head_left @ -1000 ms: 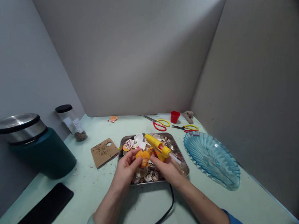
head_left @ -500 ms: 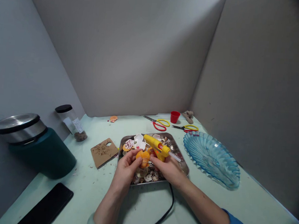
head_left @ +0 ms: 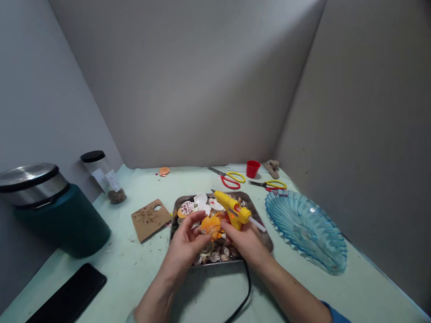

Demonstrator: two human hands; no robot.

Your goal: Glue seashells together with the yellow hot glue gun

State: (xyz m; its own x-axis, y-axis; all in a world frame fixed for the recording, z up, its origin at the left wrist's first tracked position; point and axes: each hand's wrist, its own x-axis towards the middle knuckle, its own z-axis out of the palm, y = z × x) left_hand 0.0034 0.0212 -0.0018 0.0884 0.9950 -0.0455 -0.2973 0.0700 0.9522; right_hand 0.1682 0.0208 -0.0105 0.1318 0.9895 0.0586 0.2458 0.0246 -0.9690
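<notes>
Above the metal tray [head_left: 220,263], my left hand [head_left: 187,239] pinches an orange scallop-like shell [head_left: 211,225] between thumb and fingers. My right hand [head_left: 246,240] is closed around a yellow hot glue gun [head_left: 231,203], whose nozzle points up and to the left. A clear glue stick [head_left: 257,224] juts from the gun's rear. The right thumb reaches to the shell's right edge; whether it presses on it, I cannot tell. Small shells [head_left: 219,254] and painted white pieces [head_left: 201,200] lie in the tray below.
A black cord [head_left: 240,306] runs from the tray toward me. Left are a teal bottle [head_left: 64,220], black phone [head_left: 68,296], jar [head_left: 105,176] and brown board [head_left: 149,220]. Scissors [head_left: 232,178], a red cup [head_left: 253,169] and a blue glass dish [head_left: 305,227] stand behind and right.
The glue gun and right hand have shifted slightly right, and the orange shell has turned and moved a little right. The left fingers have adjusted around it.
</notes>
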